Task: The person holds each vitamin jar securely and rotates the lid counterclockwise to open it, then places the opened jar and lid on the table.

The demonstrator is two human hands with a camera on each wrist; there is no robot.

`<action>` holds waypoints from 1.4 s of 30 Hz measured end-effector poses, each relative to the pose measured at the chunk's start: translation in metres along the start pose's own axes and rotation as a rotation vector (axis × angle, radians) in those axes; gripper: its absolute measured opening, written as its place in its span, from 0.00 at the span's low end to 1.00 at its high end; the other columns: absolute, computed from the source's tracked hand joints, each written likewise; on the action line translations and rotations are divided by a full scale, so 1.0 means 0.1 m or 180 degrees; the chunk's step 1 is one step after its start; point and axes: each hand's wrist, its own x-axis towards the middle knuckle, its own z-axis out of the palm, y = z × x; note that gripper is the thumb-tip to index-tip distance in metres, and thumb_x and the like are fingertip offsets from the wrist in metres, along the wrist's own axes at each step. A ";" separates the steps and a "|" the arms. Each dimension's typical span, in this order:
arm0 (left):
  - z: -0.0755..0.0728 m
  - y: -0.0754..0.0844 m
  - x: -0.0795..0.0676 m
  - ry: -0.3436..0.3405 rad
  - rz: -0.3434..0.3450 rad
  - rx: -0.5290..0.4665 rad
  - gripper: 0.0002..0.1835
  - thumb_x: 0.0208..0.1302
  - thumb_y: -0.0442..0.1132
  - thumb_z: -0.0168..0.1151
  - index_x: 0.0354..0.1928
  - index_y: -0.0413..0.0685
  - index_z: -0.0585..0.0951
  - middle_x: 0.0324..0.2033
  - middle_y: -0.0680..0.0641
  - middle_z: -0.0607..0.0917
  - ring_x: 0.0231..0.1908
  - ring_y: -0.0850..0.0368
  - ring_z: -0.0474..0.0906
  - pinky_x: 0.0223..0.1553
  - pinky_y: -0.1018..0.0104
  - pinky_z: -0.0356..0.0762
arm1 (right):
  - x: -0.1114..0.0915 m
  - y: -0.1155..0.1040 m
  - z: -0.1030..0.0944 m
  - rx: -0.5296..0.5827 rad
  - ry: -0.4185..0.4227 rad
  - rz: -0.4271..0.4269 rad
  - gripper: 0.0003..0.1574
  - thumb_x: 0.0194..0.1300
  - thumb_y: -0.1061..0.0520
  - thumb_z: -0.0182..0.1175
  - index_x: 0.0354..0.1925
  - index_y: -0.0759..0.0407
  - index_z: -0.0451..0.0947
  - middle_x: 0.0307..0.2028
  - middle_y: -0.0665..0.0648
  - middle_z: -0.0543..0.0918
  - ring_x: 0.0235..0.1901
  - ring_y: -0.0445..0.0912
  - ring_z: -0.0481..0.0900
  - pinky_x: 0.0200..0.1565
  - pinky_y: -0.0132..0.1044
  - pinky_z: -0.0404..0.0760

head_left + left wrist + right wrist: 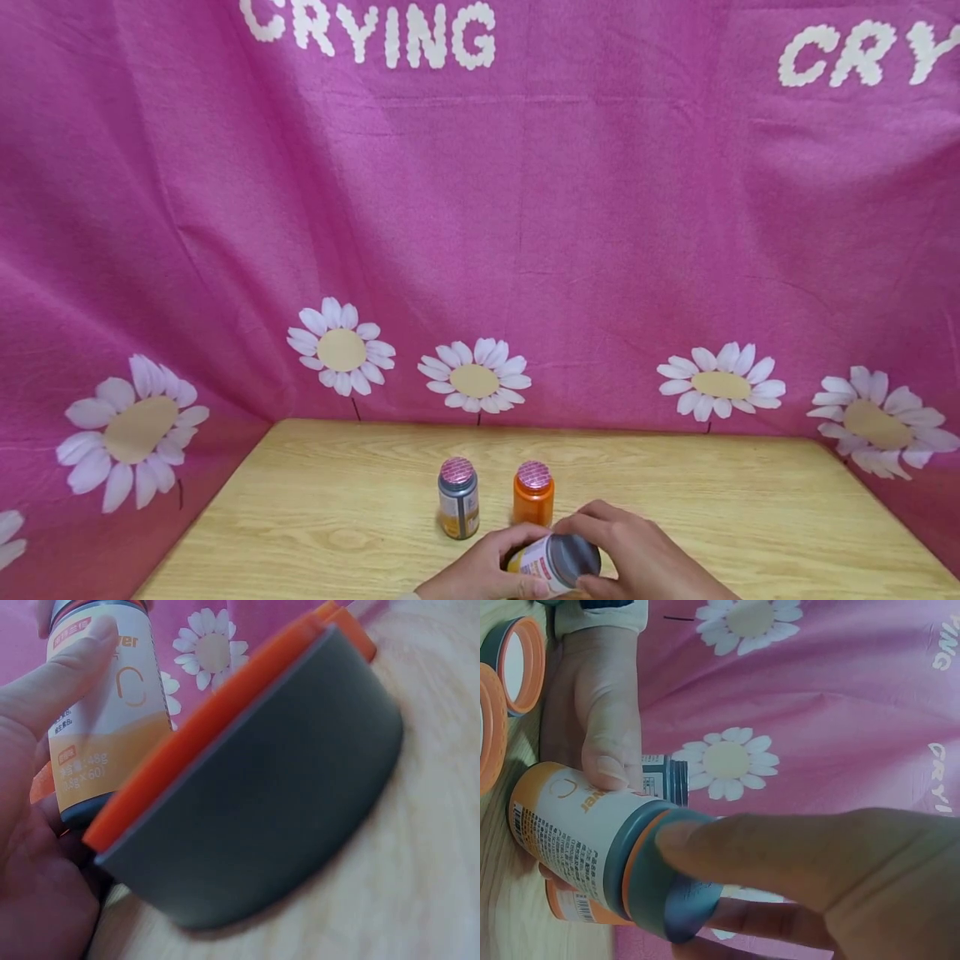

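My left hand (487, 571) grips a supplement bottle (570, 832) round its white and yellow label, the thumb lying along the side. The bottle is tilted, with its top toward the right. Its dark grey cap (573, 557) sits on the neck, an orange band (634, 859) showing between cap and bottle in the right wrist view. My right hand (637, 546) holds this cap between thumb and fingers. In the left wrist view the label (112, 712) faces the camera, and the bottle's top is cut off by the frame.
Behind the hands stand a grey bottle (459, 504) and an orange bottle (533, 500), uncapped, with pink foil seals. Two loose caps lie on the wooden table, a grey one (516, 664) with orange lining and an orange one (491, 731). A pink daisy cloth (600, 250) hangs behind.
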 end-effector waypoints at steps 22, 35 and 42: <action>0.00 -0.01 0.01 -0.0021 0.0056 0.0029 0.20 0.62 0.48 0.55 0.57 0.61 0.69 0.46 0.54 0.77 0.42 0.61 0.74 0.43 0.68 0.72 | 0.03 -0.12 0.00 -0.0132 0.0252 0.1350 0.34 0.45 0.25 0.56 0.39 0.49 0.75 0.24 0.44 0.75 0.22 0.39 0.71 0.22 0.36 0.68; 0.01 -0.01 0.01 -0.0005 0.0050 0.0007 0.20 0.62 0.48 0.55 0.56 0.62 0.70 0.46 0.54 0.78 0.41 0.61 0.74 0.43 0.68 0.72 | 0.05 -0.12 0.12 -0.0546 0.0319 0.1722 0.33 0.45 0.22 0.52 0.20 0.49 0.72 0.10 0.47 0.67 0.14 0.41 0.65 0.18 0.35 0.62; 0.01 -0.01 0.00 0.0027 0.0012 0.0033 0.20 0.61 0.48 0.56 0.56 0.63 0.70 0.46 0.54 0.78 0.42 0.60 0.74 0.43 0.68 0.72 | 0.03 -0.06 0.09 -0.0120 0.0155 0.1151 0.28 0.49 0.27 0.55 0.27 0.49 0.72 0.13 0.43 0.69 0.14 0.37 0.65 0.18 0.31 0.63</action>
